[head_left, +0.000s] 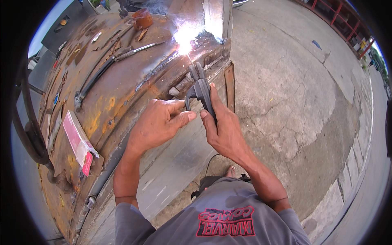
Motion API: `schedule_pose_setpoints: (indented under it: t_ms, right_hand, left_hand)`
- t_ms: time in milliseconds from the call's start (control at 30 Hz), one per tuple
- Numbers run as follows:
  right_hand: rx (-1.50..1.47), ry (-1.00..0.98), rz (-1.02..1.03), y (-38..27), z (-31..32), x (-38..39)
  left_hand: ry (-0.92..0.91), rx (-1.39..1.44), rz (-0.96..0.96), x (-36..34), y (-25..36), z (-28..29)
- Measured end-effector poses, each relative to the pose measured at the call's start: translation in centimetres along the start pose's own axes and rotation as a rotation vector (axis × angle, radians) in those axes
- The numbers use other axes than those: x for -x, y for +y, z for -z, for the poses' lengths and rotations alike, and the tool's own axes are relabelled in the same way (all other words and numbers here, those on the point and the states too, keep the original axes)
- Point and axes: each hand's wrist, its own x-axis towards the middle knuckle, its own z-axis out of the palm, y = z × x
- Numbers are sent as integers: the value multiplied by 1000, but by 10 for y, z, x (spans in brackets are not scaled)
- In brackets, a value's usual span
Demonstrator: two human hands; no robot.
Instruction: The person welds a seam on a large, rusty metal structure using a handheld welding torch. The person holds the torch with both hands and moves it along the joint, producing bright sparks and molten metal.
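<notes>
My right hand (225, 130) is closed round the body of a dark welding electrode holder (203, 90), its thumb lying along the near side. The fingers of my left hand (157, 124) are bent, with forefinger and thumb at the holder's curved lever. A thin welding rod (189, 60) sticks out from the jaws. Its far tip ends in a bright white arc (185, 37), whose glare and smoke hide the joint there. The arc burns where a rusty metal panel (134, 73) meets an upright metal piece (214, 18).
On the rusty panel lie a long-handled hammer (96, 77), a slim metal tool (143, 48), a pink-and-white box (76, 136) and a rusty can (143, 19). Dark bent bars (30, 130) stand at the left. Cracked concrete ground (294, 90) stretches along the right.
</notes>
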Motion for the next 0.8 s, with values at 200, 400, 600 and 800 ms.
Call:
schedule_pose_setpoints:
  t_ms: [200, 400, 600, 800]
  right_hand:
    - [-3, -7, 17, -1, 1, -6]
    - [21, -27, 0, 1, 3, -7]
    - [18, -24, 10, 0, 3, -8]
    - [44, 5, 46, 3, 3, -5]
  left_hand:
    - [2, 11, 57, -3, 2, 3]
    - [-60, -30, 83, -5, 2, 6]
    - [-34, -63, 41, -6, -2, 5]
    - [-49, -116, 142, -4, 9, 6]
